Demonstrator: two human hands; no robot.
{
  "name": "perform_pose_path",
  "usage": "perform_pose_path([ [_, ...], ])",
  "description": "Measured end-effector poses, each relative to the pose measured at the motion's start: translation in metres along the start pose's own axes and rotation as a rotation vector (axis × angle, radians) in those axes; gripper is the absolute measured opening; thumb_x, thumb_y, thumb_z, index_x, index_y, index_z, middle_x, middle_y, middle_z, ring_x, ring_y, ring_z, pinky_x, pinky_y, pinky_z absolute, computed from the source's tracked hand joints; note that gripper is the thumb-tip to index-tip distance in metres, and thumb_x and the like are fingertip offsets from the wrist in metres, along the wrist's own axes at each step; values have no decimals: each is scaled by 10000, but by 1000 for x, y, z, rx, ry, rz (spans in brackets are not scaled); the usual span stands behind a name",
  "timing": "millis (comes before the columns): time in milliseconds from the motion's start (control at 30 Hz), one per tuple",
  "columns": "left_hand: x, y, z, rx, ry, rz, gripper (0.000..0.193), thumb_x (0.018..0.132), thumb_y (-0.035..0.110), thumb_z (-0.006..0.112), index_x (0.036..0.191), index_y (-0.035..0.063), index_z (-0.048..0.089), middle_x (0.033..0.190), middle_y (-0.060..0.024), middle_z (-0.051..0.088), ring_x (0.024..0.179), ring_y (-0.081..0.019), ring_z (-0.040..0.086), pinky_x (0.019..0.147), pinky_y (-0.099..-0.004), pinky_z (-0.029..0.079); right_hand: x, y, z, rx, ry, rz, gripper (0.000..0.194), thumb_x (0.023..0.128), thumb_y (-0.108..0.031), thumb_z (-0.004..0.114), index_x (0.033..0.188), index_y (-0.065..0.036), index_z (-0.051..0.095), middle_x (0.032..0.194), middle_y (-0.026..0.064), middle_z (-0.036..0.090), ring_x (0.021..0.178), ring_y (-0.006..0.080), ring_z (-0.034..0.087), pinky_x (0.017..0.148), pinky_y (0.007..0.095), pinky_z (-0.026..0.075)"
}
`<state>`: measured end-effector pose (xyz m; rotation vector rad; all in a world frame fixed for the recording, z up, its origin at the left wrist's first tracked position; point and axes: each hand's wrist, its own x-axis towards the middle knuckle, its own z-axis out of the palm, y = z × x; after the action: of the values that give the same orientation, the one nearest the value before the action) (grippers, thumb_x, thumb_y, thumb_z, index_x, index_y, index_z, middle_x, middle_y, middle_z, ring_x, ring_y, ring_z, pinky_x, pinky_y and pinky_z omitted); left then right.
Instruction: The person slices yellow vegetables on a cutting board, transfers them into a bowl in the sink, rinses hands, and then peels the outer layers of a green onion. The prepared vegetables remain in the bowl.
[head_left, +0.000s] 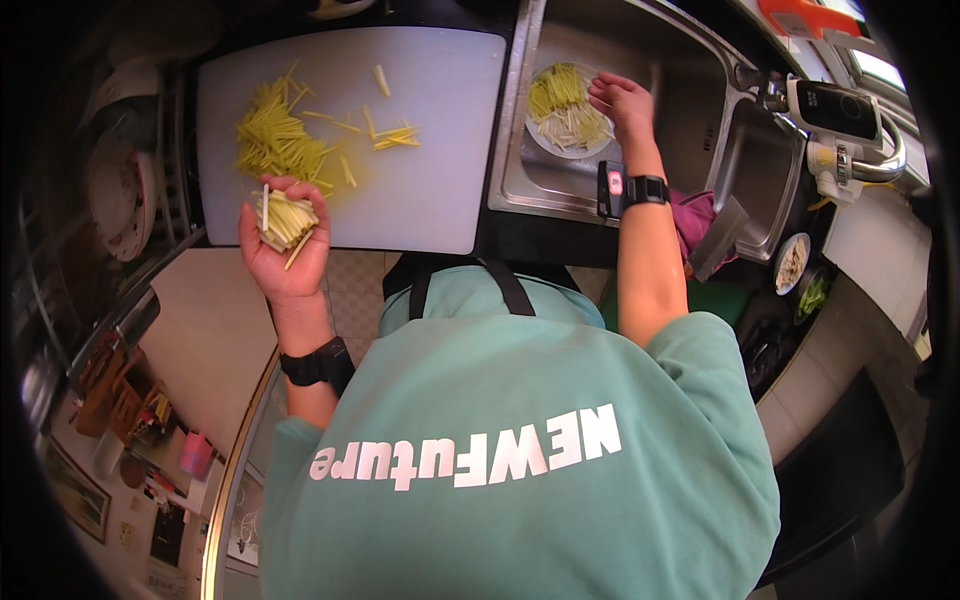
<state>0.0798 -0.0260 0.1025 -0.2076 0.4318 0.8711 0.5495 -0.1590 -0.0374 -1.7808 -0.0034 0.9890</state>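
Observation:
My left hand (289, 251) is curled palm up around a bundle of pale cut vegetable strips (285, 217), at the front left edge of a white cutting board (442, 195). Behind it on the board lies a pile of yellow-green strips (277, 135), with several loose pieces to its right. My right hand (624, 101) is over the right rim of a round plate (574, 152) in the sink. The plate bears yellow-green strips (556, 88) beside whitish strips (570, 126). My right fingers are slightly bent and hold nothing that I can see.
A steel sink (675, 97) with a faucet (885, 161) stands at the right. A cleaver (716, 240) lies by a purple cloth (694, 214) near my right forearm. Beyond are a small dish of pale pieces (792, 264) and a bowl of green pieces (812, 295). A dish rack (176, 150) stands left.

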Motion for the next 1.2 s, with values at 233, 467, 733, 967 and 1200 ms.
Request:
perform_pose_path([
  [233, -8, 25, -3, 9, -83, 5, 333, 946, 272, 634, 1209, 68, 603, 1133, -94, 620, 1059, -263, 586, 1048, -502, 471, -111, -84, 105, -130, -591, -377, 241, 918, -98, 615, 1117, 10, 698, 969, 81, 710, 776, 129, 672, 679, 251, 556],
  [467, -21, 52, -11, 20, -128, 48, 312, 961, 278, 621, 1200, 78, 617, 1121, -84, 641, 1065, -263, 608, 1040, -500, 487, -126, -49, 231, -1021, -263, -722, 337, 809, -240, 693, 1036, 9, 709, 914, 236, 710, 876, 363, 701, 796, 394, 551],
  [733, -31, 88, -23, 20, -137, 86, 299, 946, 238, 651, 1184, 61, 619, 1112, -92, 627, 1063, -263, 595, 1034, -503, 496, -145, -53, 296, -1182, -578, -828, 354, 743, -219, 754, 1062, -76, 696, 1078, 190, 675, 1017, 345, 644, 853, 403, 527],
  [967, -32, 108, -31, -37, -142, 57, 303, 976, 293, 608, 1190, 79, 625, 1084, -99, 663, 1039, -284, 640, 1023, -515, 494, -204, -58, 352, -1735, -746, -1029, 1289, 565, -209, 932, 1596, -314, 166, 1675, 85, 126, 1527, 399, 128, 1175, 585, 300],
  [1200, -34, 121, -34, -47, -139, 50, 295, 976, 292, 608, 1180, 79, 629, 1085, -92, 667, 1043, -280, 641, 1028, -519, 490, -204, -43, 375, -1790, -831, -1214, 979, 657, -118, 860, 1499, -330, 409, 1575, 97, 346, 1394, 428, 384, 1089, 477, 444],
])
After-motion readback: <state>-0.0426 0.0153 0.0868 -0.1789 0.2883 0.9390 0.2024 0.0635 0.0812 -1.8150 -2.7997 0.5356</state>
